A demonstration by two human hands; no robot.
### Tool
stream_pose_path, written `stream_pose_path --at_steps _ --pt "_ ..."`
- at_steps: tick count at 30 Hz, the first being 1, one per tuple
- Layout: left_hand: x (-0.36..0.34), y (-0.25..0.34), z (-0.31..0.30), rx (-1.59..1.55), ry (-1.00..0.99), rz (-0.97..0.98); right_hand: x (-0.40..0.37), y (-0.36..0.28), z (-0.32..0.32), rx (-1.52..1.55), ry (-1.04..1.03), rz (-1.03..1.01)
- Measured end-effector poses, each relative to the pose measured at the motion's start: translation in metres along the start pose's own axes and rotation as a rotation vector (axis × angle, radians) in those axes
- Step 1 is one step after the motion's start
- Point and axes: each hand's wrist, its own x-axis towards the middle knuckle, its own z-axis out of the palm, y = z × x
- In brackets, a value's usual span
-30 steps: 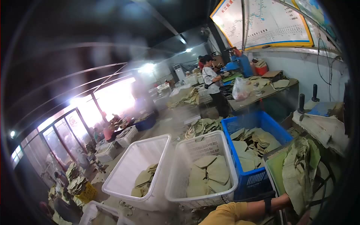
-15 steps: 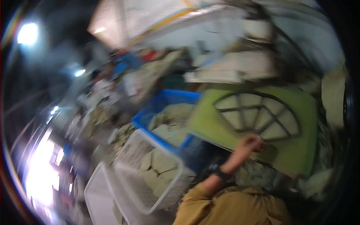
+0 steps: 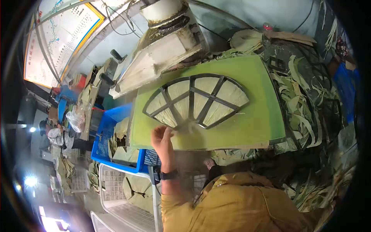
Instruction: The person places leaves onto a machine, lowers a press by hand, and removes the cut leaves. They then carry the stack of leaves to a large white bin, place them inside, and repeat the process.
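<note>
My left hand (image 3: 163, 140), with a dark band on its wrist, is by the lower left end of a dark fan-shaped template frame (image 3: 191, 92). Its fingers are curled in toward the thumb; whether anything small is between them I cannot make out. Through the openings of the frame shows a pale, pleated leaf-like sheet (image 3: 222, 113). Both lie on a green board (image 3: 266, 116). Below the frame's middle there is a blurred, shadowy patch on the board. My right hand is not in view.
A blue crate (image 3: 99, 149) and a white basket (image 3: 103, 185) holding pale leaf pieces stand left of the board. Leaf strips (image 3: 297, 112) pile up at the right. Behind the board sits a stained machine (image 3: 162, 58). Another person (image 3: 58, 135) is at the far left.
My view has swung to the right, so the board and frame now appear further left and sharper. My left hand has shifted from the frame's lower middle to its lower left end.
</note>
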Motion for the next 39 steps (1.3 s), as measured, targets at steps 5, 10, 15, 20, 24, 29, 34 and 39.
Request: stream_pose_path --at_steps 5,10,15,20,24,29,34,39 --pt "0.034 0.005 -0.021 0.928 -0.267 0.625 -0.017 -0.208 -0.019 0.775 -0.030 -0.469" --pt "0.063 -0.010 -0.031 1.079 -0.500 0.721 -0.226 -0.517 -0.129 0.883 -0.330 -1.215" --pt "0.072 -0.018 -0.040 0.975 -0.603 0.811 -0.318 -0.666 -0.080 0.573 0.008 -1.688" --pt "0.051 -0.024 -0.074 0.708 -0.826 0.725 -0.359 -0.664 -0.074 0.419 -0.287 -1.506" --pt "0.058 -0.010 -0.079 0.683 -0.969 0.736 -0.364 -0.646 -0.081 0.287 -0.444 -1.452" --pt "0.097 0.019 -0.079 0.695 -1.188 0.751 -0.353 -0.684 -0.169 0.040 -0.802 -1.481" --pt "0.120 0.045 -0.088 0.606 -1.348 0.615 -0.352 -0.682 -0.191 0.237 -0.798 -1.472" --pt "0.112 0.086 -0.081 0.687 -1.126 0.819 -0.346 -0.652 -0.195 0.431 -1.106 -1.181"
